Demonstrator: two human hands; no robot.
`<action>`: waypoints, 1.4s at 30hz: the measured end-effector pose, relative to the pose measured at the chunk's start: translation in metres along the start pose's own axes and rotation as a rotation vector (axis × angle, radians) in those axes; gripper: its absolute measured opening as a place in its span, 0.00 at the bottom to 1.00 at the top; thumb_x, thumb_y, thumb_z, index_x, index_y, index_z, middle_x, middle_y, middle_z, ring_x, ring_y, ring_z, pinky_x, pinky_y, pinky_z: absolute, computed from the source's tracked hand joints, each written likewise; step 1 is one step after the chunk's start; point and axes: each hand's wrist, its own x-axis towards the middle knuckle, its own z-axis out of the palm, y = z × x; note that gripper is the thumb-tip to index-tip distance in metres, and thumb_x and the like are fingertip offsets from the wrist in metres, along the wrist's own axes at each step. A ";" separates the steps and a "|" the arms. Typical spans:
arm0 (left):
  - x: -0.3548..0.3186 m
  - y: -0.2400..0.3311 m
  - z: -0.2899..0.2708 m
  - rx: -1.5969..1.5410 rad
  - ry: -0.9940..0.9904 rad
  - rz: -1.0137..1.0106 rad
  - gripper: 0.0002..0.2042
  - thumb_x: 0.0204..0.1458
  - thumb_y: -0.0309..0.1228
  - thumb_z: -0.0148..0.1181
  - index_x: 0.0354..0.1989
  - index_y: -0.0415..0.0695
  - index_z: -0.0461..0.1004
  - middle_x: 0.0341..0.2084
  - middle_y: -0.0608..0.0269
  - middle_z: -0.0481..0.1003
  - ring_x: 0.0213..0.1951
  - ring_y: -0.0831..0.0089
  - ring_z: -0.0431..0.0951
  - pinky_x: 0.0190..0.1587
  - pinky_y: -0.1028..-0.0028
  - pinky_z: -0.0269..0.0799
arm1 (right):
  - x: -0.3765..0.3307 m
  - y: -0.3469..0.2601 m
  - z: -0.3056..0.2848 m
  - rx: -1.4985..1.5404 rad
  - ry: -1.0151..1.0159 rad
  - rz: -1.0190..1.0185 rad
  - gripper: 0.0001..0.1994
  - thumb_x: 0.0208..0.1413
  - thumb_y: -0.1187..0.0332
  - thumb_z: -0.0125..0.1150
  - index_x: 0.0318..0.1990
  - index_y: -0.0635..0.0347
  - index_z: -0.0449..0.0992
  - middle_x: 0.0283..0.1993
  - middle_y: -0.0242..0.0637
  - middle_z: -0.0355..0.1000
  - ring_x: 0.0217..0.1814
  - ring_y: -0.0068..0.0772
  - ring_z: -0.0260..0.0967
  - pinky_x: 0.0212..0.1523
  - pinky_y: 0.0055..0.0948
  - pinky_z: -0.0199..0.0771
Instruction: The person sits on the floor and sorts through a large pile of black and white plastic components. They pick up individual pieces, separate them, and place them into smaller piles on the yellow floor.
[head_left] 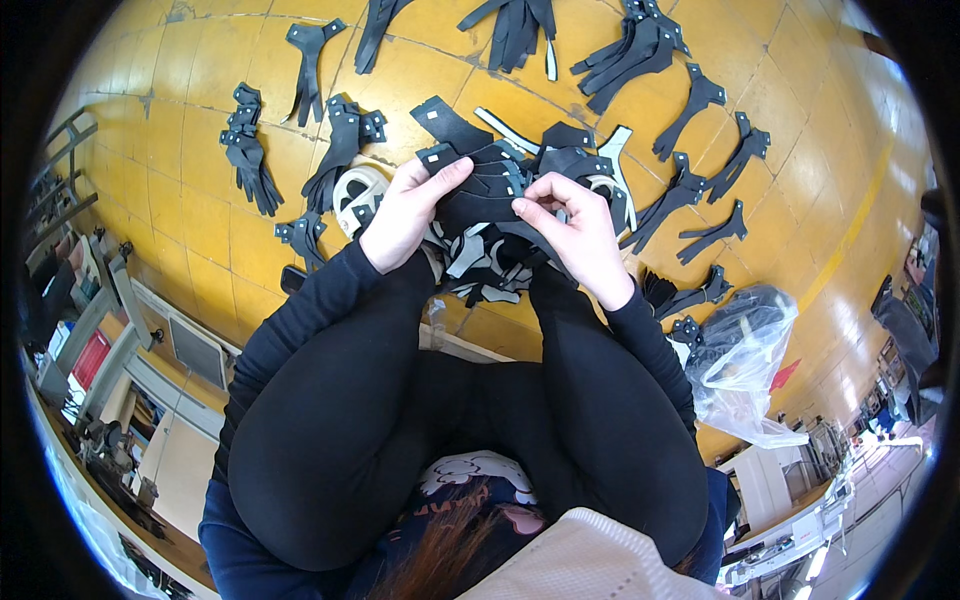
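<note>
A bunch of cut pieces (490,195) sits at the centre, above the knees, with the left hand (405,215) at its 9 o'clock and the right hand (575,230) at its 3 o'clock. On the floor (200,210), piles of cut pieces (250,150) lie from 9 o'clock round through 12 to 3 o'clock. A plastic bag (745,350) lies at 4 o'clock.

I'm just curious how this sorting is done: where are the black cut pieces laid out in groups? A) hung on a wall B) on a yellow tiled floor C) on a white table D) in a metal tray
B: the black cut pieces lie in separate clusters on the yellow tiled floor, while the left hand and right hand hold a fanned stack of them.
</note>
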 end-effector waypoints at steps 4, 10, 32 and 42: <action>0.001 0.002 -0.001 -0.033 0.006 0.014 0.08 0.58 0.30 0.54 0.42 0.40 0.74 0.40 0.64 0.77 0.43 0.78 0.74 0.48 0.77 0.66 | 0.000 -0.002 -0.001 -0.002 -0.015 0.004 0.07 0.53 0.70 0.62 0.30 0.63 0.72 0.26 0.26 0.68 0.30 0.14 0.62 0.33 0.16 0.63; 0.000 0.003 0.002 -0.053 0.023 0.038 0.07 0.58 0.29 0.54 0.41 0.41 0.74 0.39 0.64 0.77 0.42 0.78 0.74 0.48 0.78 0.66 | 0.000 0.001 -0.002 0.007 -0.029 0.012 0.06 0.54 0.71 0.61 0.30 0.63 0.71 0.26 0.26 0.69 0.29 0.14 0.65 0.32 0.16 0.64; 0.000 -0.001 -0.001 0.217 -0.119 0.023 0.22 0.43 0.14 0.62 0.50 0.36 0.68 0.43 0.63 0.75 0.45 0.76 0.74 0.50 0.77 0.70 | 0.003 0.001 -0.001 0.161 0.112 0.031 0.06 0.58 0.73 0.57 0.40 0.64 0.72 0.33 0.24 0.69 0.33 0.12 0.64 0.38 0.14 0.64; 0.006 -0.013 0.002 0.151 -0.332 0.035 0.24 0.45 0.15 0.63 0.53 0.37 0.66 0.48 0.64 0.73 0.50 0.78 0.71 0.54 0.75 0.66 | -0.007 0.000 -0.002 -0.040 0.320 -0.098 0.01 0.55 0.78 0.57 0.33 0.63 0.72 0.28 0.22 0.66 0.29 0.10 0.59 0.31 0.12 0.58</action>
